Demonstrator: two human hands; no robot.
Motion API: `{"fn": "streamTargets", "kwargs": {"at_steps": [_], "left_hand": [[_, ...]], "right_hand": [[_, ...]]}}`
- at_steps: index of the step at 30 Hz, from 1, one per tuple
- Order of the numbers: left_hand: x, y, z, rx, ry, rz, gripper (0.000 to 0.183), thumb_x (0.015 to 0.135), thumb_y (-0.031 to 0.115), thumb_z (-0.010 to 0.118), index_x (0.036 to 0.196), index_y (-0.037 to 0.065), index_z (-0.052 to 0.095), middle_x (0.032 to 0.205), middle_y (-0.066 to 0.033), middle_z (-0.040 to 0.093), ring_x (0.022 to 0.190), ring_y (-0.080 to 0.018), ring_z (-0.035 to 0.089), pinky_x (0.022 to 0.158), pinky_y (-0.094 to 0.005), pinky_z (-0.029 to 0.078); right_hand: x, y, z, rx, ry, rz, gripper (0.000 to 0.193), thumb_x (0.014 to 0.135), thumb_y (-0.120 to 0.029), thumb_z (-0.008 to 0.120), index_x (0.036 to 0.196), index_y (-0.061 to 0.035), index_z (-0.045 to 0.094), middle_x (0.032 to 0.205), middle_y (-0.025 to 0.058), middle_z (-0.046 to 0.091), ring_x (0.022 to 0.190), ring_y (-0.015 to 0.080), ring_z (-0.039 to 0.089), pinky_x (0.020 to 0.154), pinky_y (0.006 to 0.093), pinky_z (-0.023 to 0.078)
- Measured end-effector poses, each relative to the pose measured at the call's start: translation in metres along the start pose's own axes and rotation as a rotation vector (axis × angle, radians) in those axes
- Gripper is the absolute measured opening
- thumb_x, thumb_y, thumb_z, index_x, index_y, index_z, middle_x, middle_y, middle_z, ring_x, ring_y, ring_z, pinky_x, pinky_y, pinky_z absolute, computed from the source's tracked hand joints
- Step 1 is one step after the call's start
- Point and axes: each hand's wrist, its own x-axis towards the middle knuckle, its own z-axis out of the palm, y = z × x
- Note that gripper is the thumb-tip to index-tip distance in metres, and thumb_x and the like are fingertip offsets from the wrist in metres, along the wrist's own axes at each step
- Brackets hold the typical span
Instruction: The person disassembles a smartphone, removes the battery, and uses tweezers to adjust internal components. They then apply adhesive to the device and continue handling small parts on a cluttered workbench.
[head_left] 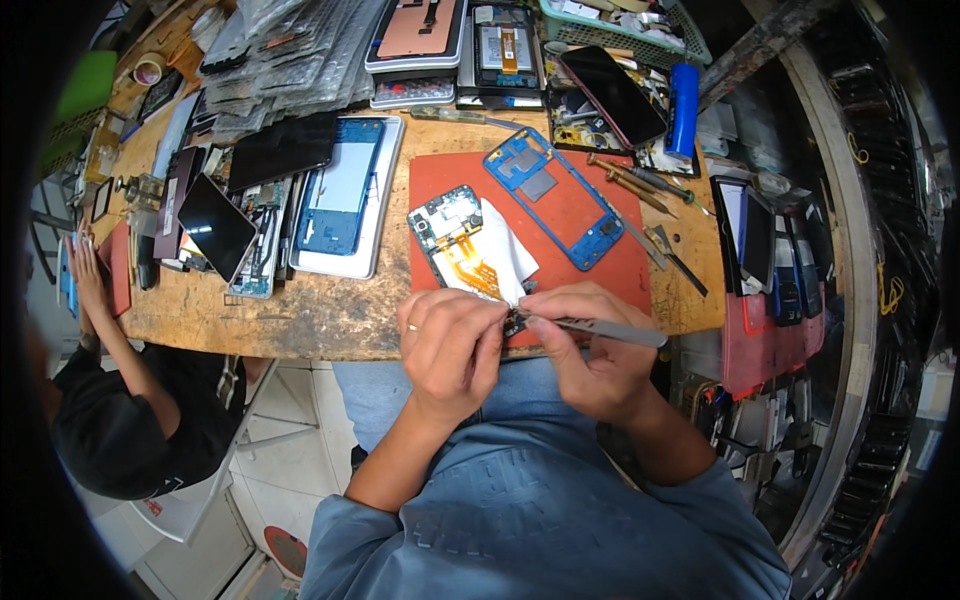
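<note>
Grey metal tweezers (615, 330): gripping w/ R hand (600, 375), pinching between thumb & fingers. Curling L hand (450, 345), meeting w/ fingertips at lower end of opened phone (450, 215); covering the spot, so cannot tell if holding sth. Resting phone on red mat (450, 171), partly under white cloth (510, 248). Having blue phone frame (598, 243) nearby on same mat, screwdrivers (645, 190) farther R.
</note>
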Motion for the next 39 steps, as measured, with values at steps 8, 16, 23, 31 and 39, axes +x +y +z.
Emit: {"fn": "streamTargets", "kwargs": {"at_steps": [8, 16, 23, 31, 39], "left_hand": [[-0.001, 0.0, 0.002, -0.019, 0.032, 0.007, 0.024, 0.08, -0.001, 0.082, 0.103, 0.005, 0.078, 0.097, -0.0066, 0.074, 0.092, -0.0273, 0.07, 0.09, -0.0398, 0.049], [-0.001, -0.001, 0.001, -0.006, 0.035, 0.026, 0.026, 0.079, -0.002, 0.082, 0.104, 0.004, 0.078, 0.096, -0.0068, 0.074, 0.093, -0.0273, 0.07, 0.091, -0.0398, 0.049], [-0.004, -0.002, 0.001, -0.001, 0.042, 0.019, 0.027, 0.078, -0.002, 0.082, 0.104, 0.005, 0.078, 0.097, -0.0066, 0.073, 0.092, -0.0274, 0.07, 0.09, -0.0403, 0.049], [-0.001, -0.001, 0.001, -0.012, 0.035, 0.005, 0.025, 0.08, -0.002, 0.082, 0.103, 0.005, 0.077, 0.096, -0.0068, 0.073, 0.092, -0.0273, 0.07, 0.09, -0.0407, 0.049], [0.0, 0.001, 0.001, -0.001, 0.033, 0.008, 0.025, 0.08, -0.002, 0.082, 0.103, 0.005, 0.077, 0.096, -0.0062, 0.073, 0.092, -0.0267, 0.07, 0.09, -0.0394, 0.048]], "right_hand": [[0.002, 0.001, -0.003, -0.088, 0.005, 0.035, 0.019, 0.092, 0.008, 0.077, 0.11, 0.0044, 0.074, 0.101, 0.0161, 0.078, 0.083, 0.0239, 0.078, 0.068, 0.0321, 0.061], [0.003, 0.002, -0.001, -0.051, 0.022, 0.035, 0.018, 0.092, 0.008, 0.078, 0.108, 0.0042, 0.073, 0.099, 0.0164, 0.078, 0.08, 0.0252, 0.077, 0.066, 0.0325, 0.06], [0.003, -0.003, 0.006, 0.021, 0.028, 0.073, 0.018, 0.091, 0.01, 0.077, 0.107, 0.005, 0.073, 0.098, 0.0173, 0.077, 0.08, 0.0266, 0.077, 0.069, 0.0328, 0.06], [0.004, -0.005, -0.001, 0.002, 0.094, 0.061, 0.017, 0.092, 0.01, 0.076, 0.107, 0.0052, 0.073, 0.1, 0.0168, 0.078, 0.084, 0.0256, 0.078, 0.074, 0.0342, 0.061], [0.001, 0.0, 0.002, 0.093, 0.053, 0.086, 0.019, 0.091, 0.011, 0.076, 0.109, 0.0052, 0.074, 0.101, 0.0182, 0.078, 0.089, 0.0261, 0.078, 0.079, 0.0346, 0.062]]}}
